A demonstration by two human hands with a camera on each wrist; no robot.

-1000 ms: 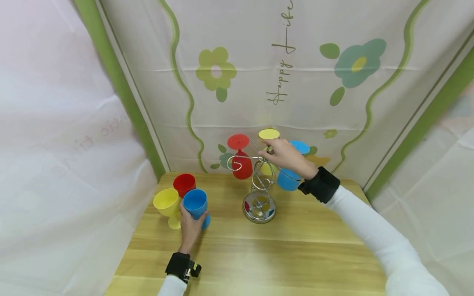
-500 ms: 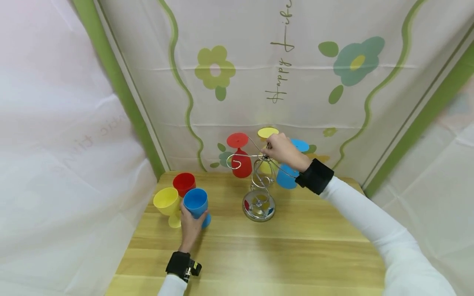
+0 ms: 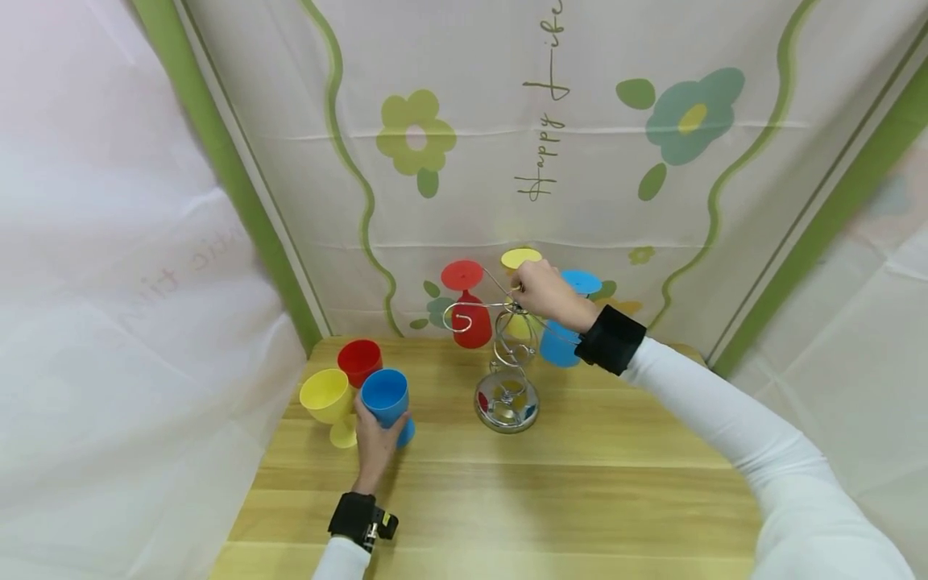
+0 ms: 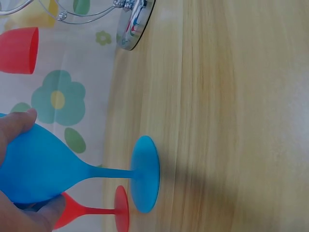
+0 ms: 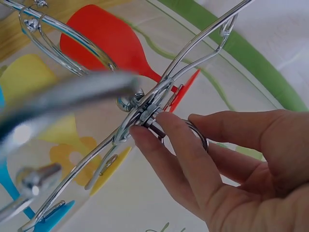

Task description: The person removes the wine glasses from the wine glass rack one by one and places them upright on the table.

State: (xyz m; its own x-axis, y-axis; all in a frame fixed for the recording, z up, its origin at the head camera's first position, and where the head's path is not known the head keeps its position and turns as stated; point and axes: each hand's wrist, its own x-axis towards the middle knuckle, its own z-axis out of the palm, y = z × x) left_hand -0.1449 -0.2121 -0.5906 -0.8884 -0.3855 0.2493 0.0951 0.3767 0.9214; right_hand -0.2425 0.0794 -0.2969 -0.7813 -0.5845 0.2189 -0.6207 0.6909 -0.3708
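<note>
Blue plastic-looking goblet in the left hand; thumb and fingers wrap the bowl from opposite sides; goblet upright, mouth up, at the left part of the wood-grain table; cannot tell whether its foot touches the surface. Standing yellow goblet is upright just beside it, farther left; standing red goblet is upright behind the two, its lower part hidden in the head view.

Right hand pinches the ring at the top of a shiny metal rack, thumb and fingers drawn close about it; the rack's round base lies near the middle of the table, right of the blue goblet and well apart from it. Three goblets hang from the rack, feet up and bowls down: hung red goblet on the left; hung yellow goblet at the back, partly covered by the right hand; hung blue goblet on the right, partly behind the wrist. Flower-printed curtain behind.
</note>
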